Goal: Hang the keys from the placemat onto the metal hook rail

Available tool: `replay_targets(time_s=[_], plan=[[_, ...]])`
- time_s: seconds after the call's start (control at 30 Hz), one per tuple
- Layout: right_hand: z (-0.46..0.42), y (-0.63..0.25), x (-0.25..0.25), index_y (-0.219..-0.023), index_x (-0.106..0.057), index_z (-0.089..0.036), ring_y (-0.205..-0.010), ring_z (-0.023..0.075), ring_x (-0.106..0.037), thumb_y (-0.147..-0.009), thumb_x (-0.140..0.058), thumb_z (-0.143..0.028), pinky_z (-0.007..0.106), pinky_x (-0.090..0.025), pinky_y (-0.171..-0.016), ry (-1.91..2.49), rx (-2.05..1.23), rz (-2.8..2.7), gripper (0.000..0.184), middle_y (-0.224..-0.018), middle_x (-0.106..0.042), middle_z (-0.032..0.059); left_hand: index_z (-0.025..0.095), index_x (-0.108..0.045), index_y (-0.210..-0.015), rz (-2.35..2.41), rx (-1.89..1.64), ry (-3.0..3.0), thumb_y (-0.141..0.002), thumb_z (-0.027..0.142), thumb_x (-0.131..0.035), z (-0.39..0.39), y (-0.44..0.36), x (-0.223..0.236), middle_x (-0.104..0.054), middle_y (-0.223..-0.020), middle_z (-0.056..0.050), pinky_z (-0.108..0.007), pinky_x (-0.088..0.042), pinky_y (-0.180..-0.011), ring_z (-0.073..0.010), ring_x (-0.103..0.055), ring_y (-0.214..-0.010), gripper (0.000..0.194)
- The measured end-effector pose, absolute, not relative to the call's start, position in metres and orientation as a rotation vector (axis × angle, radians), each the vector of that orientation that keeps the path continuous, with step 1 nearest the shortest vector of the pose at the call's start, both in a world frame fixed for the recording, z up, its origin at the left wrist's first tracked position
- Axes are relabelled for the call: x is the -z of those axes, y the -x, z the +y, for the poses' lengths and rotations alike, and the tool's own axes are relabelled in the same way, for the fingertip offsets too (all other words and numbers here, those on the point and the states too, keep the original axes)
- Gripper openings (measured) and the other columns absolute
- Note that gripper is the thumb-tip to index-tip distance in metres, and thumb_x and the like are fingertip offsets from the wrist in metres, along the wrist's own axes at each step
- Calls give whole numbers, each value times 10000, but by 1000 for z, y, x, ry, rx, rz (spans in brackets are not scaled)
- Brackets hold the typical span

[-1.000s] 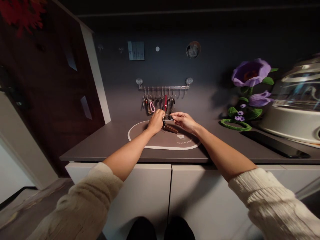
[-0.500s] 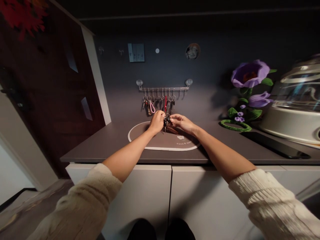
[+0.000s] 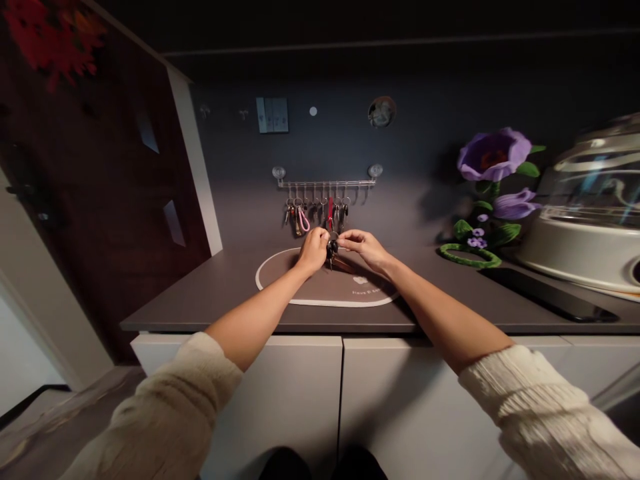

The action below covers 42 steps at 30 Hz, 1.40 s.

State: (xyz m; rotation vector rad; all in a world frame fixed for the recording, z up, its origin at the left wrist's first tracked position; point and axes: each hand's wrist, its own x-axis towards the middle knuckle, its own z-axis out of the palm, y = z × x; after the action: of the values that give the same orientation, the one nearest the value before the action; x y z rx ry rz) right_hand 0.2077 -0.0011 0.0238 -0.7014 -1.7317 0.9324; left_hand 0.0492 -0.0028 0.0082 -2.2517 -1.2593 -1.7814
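Observation:
Between my two hands hangs a bunch of keys (image 3: 332,251) with dark heads on a metal ring, held just above the mat. My left hand (image 3: 315,249) is closed in a pinch on the left side of the ring. From the right, my right hand (image 3: 365,245) pinches the same ring with thumb and forefinger. Under the hands lies an oval brown mat (image 3: 320,291) with a pale border and a small white flower print. Something brown and flat (image 3: 345,265) rests on it, partly hidden by the keys and hand.
A hook rail (image 3: 327,184) on the back wall carries several key rings, including a pink loop and a red strap. To the right are purple fabric flowers (image 3: 493,160), a black phone-like slab (image 3: 550,293) and a cream appliance (image 3: 585,240). A dark door (image 3: 100,200) is at left.
The view has tilted slightly upward, so everything sits a little lower in the picture. Both hands stay at the key ring, and the keys between them have shifted slightly.

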Motion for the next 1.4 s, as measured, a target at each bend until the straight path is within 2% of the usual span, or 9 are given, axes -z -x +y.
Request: replay_targets(time_s=[0.3,0.5,0.63,0.77,1.07,1.2,1.4], plan=[[-2,-208,-20,-705,-578,-157,-663,87,-477,-620,-680,-340,249,-379,-712,665,-865,-1689,227,-690,-547,-32,169,-490,-791,-1257,1689,2316,-863,216,-373,-9,-51,-7,-566,-848,-40,-266,-398,-787,-137,-511,-835,145],[-3,-214,-26,-701,-549,-162,-656,83,-470,-612,-682,-370,234,-388,-692,629,-872,-1573,263,-675,-524,-37,174,-522,-869,-1363,1522,2271,-894,280,-302,-10,-48,-5,-575,-911,-61,-287,-401,-794,-159,-522,-873,245],[0,-221,-29,-699,-521,-170,-661,75,-477,-597,-685,-383,221,-398,-674,649,-902,-1452,288,-700,-523,-36,179,-536,-851,-1388,1393,2285,-895,290,-300,-6,-47,-1,-576,-882,-61,-286,-402,-779,-165,-533,-860,264],[6,-225,-39,-723,-480,-182,-627,79,-487,-600,-667,-380,214,-402,-593,717,-973,-1338,299,-681,-519,-37,176,-538,-835,-1394,1304,2289,-897,287,-294,-6,-46,1,-574,-857,-62,-290,-403,-758,-169,-536,-839,275],[35,-226,-86,-629,-446,-173,-459,75,-456,-656,-507,-140,207,-394,-465,764,-990,-1102,74,-505,-458,-38,177,-529,-796,-1437,1178,2285,-896,260,-290,-9,-46,2,-576,-842,-65,-289,-388,-741,-171,-535,-824,272],[51,-223,-98,-568,-454,-160,-405,64,-415,-631,-444,-47,199,-372,-425,790,-1001,-1029,130,-465,-454,-33,180,-528,-788,-1456,1180,2273,-896,258,-291,-9,-47,3,-575,-834,-65,-291,-385,-736,-173,-533,-822,272],[78,-216,-101,-556,-426,-177,-364,64,-367,-661,-470,-52,187,-344,-367,818,-984,-927,169,-384,-381,-53,183,-525,-774,-1471,1193,2262,-897,255,-288,-8,-46,4,-575,-824,-59,-286,-380,-724,-170,-533,-811,277]])
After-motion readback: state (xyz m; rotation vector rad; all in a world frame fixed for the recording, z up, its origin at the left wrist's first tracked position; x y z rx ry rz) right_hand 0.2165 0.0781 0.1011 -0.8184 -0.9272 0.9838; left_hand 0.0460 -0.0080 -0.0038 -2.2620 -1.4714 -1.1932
